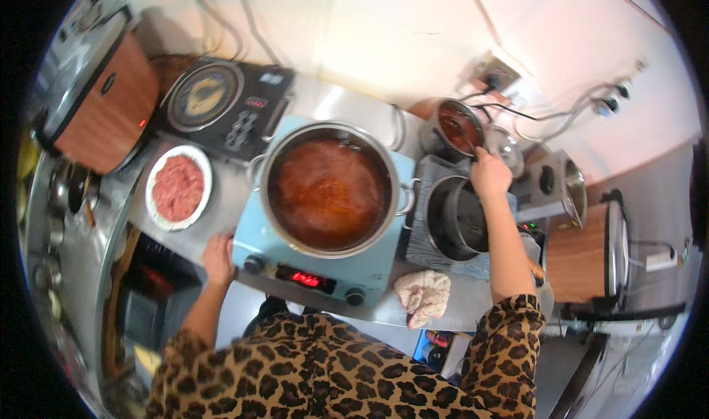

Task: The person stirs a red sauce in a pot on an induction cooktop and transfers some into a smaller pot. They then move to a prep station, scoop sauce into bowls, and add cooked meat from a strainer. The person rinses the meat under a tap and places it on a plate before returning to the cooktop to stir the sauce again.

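Observation:
My right hand [491, 174] grips the handle of a utensil whose lower end sits in red sauce inside a metal pot [426, 136] by the wall. The utensil's head is hidden in the sauce. On the steel counter's front edge rests my left hand [220, 259], beside the light blue induction cooker [252, 241]. That cooker carries a large two-handled steel pot [332, 254] of reddish-brown broth. Left of it, a white bowl [207, 189] holds raw minced meat [178, 188]. Below my right forearm, dark round pots [440, 219] are set in a grey unit.
A black induction cooker [265, 89] stands at the back left beside a wood-grain appliance [108, 114]. A crumpled cloth [424, 294] lies on the counter's front edge. Another wood-grain appliance [579, 253] is at right. Power cords [532, 118] hang along the wall near a socket box [493, 75].

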Demonstrator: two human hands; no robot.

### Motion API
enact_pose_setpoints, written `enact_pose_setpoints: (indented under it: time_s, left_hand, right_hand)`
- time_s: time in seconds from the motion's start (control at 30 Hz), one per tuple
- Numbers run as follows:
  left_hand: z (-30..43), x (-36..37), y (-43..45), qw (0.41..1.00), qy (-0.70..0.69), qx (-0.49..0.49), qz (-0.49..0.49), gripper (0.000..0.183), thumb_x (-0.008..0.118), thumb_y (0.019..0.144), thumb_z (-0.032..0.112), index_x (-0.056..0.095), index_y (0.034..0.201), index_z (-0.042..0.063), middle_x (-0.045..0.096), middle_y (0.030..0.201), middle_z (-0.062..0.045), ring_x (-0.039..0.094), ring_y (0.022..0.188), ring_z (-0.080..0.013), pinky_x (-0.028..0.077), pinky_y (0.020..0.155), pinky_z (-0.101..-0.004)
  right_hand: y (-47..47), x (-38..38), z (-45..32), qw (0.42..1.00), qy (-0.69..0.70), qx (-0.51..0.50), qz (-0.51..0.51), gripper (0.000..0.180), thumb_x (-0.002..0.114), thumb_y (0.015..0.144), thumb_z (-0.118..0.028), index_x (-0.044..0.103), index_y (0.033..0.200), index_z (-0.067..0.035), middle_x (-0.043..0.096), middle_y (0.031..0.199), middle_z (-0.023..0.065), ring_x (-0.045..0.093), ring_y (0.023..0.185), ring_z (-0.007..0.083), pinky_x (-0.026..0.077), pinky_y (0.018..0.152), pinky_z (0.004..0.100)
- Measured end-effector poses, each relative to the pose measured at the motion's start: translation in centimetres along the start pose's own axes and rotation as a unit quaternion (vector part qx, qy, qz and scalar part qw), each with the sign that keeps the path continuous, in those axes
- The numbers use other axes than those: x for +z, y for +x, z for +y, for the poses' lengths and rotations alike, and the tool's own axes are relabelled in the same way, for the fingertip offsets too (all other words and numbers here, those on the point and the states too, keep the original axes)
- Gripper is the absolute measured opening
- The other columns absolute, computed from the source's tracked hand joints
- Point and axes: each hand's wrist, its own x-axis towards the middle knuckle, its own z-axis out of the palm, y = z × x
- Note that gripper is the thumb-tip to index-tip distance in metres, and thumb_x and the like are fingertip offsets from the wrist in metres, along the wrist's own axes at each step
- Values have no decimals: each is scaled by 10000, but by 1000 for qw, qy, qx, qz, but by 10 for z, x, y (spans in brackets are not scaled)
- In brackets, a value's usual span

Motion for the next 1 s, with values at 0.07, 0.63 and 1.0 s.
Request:
enact_pose_setpoints:
  time_s: [0.07, 0.63, 1.0]
  left_hand:
    - [-7, 5, -2, 1000, 9, 6, 8, 119, 522, 834, 119, 602, 905, 66, 539, 790, -140, 542, 779, -332, 439, 667, -414]
    - [-13, -6, -10, 1000, -15, 2, -16, 143, 522, 854, 223, 562, 877, 88, 526, 804, -90, 547, 780, -287, 463, 683, -384]
    - [-41, 30, -16, 986, -163, 1, -39, 296, 415, 893, 332, 592, 916, 96, 567, 898, -134, 553, 848, -325, 464, 738, -433]
  right_hand:
    - [3, 5, -8, 1000, -10, 6, -22, 248, 459, 821, -157, 603, 1022, -137, 612, 877, 187, 640, 751, 362, 510, 655, 449]
    - [-25, -24, -34, 999, -8, 5, -33, 395, 577, 820, -320, 553, 1165, -128, 564, 1054, 144, 582, 913, 334, 476, 743, 428]
    - [-147, -196, -154, 864, 297, -302, 273, 238, 572, 885, -187, 642, 996, 11, 640, 1006, 160, 593, 978, 337, 464, 835, 402]
